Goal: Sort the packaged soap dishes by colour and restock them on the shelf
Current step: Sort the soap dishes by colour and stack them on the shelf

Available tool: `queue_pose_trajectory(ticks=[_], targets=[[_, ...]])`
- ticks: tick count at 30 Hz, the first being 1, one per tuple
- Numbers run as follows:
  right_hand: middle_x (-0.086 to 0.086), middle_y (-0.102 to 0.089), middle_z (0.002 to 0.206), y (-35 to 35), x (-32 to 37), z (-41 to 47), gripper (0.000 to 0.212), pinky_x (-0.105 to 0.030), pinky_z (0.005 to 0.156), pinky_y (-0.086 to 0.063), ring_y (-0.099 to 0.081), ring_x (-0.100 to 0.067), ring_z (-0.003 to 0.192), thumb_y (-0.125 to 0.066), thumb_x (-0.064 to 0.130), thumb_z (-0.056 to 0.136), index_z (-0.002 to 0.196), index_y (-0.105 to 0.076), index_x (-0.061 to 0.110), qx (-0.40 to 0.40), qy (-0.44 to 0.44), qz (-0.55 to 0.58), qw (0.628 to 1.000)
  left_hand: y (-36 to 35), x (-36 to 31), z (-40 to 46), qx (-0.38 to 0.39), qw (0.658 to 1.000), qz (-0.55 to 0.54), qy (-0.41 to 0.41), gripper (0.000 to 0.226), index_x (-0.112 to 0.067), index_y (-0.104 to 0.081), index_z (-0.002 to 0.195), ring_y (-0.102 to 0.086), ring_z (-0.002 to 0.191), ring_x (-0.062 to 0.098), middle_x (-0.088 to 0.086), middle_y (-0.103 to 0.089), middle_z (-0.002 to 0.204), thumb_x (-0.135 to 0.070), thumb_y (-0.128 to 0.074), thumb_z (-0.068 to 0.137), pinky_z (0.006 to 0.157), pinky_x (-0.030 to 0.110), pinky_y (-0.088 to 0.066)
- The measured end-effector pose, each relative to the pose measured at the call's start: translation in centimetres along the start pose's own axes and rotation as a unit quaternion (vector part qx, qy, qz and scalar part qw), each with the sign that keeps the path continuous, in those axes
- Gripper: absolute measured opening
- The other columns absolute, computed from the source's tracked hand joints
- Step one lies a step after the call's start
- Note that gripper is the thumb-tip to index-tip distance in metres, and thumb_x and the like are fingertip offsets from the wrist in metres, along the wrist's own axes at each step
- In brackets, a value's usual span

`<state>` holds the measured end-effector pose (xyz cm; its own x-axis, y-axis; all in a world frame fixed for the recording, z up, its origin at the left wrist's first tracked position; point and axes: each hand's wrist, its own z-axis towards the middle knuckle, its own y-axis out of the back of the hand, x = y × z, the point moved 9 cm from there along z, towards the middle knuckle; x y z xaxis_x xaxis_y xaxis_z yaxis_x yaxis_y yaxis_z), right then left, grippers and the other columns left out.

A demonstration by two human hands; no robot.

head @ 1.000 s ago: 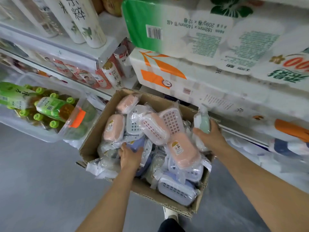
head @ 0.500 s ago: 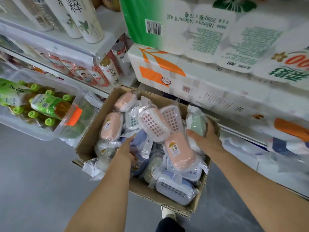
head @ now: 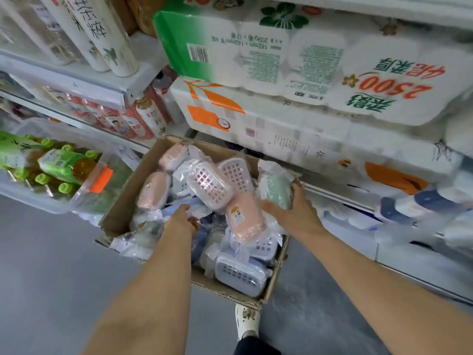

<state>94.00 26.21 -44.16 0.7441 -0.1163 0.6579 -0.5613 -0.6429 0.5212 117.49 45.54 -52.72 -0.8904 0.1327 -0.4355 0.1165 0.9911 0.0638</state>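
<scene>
An open cardboard box [head: 122,201] on the floor holds several plastic-wrapped soap dishes in pink, blue, green and white. My right hand [head: 294,213] grips a green packaged soap dish [head: 275,190] at the box's right edge. A pink soap dish [head: 244,219] lies just left of that hand. My left hand [head: 180,221] reaches into the middle of the pile, fingers curled around a blue packaged soap dish [head: 176,207] whose lower part the hand hides. A blue dish with a slotted lid [head: 240,276] lies at the near corner.
Shelves rise behind the box, stacked with large toilet paper packs [head: 294,67] and more packs [head: 281,134] below. Tall white cans [head: 110,34] stand at upper left. A clear bin of green-capped bottles [head: 58,172] sits left of the box. My shoe [head: 247,321] is near the box's front.
My right hand lowered the green dish towards the box's right edge. My left hand moved deeper into the pile and closed on the blue packaged dish. The view shifted slightly.
</scene>
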Motion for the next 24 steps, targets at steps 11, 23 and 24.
queue_pose_trajectory(ticks=[11,23,24], targets=[[0.003,-0.05,0.137,10.2,-4.1,-8.3,0.098,-0.045,0.102,-0.044,-0.052,-0.023,0.121,-0.054,0.082,0.059,0.142,-0.029,0.036,-0.024,0.087,0.07,0.993,2.1,5.0,-21.9,0.025,0.924,0.105,-0.368,0.033,-0.007,-0.051,0.116,-0.055,0.075,0.015,0.0,-0.059,0.085,-0.013,-0.066,0.087,0.072,0.03,-0.047],[-0.007,-0.043,0.143,35.0,-25.2,-19.6,0.104,-0.041,0.104,-0.041,-0.047,-0.028,0.127,-0.071,0.054,0.072,0.152,-0.012,0.024,-0.192,-0.014,0.154,0.969,-20.1,30.1,-40.4,0.362,0.829,0.306,-0.297,0.046,-0.004,-0.064,0.106,-0.068,0.075,0.022,0.01,-0.073,0.092,-0.019,-0.062,0.062,0.073,0.039,-0.056],[-0.006,-0.046,0.139,36.8,-27.5,-20.6,0.1,-0.04,0.102,-0.042,-0.049,-0.027,0.124,-0.072,0.054,0.069,0.148,-0.021,0.02,-0.207,-0.034,0.167,0.963,-21.5,32.4,-41.8,0.382,0.812,0.329,-0.295,0.041,-0.003,-0.062,0.102,-0.065,0.068,0.017,0.01,-0.07,0.088,-0.018,-0.062,0.064,0.067,0.033,-0.053]])
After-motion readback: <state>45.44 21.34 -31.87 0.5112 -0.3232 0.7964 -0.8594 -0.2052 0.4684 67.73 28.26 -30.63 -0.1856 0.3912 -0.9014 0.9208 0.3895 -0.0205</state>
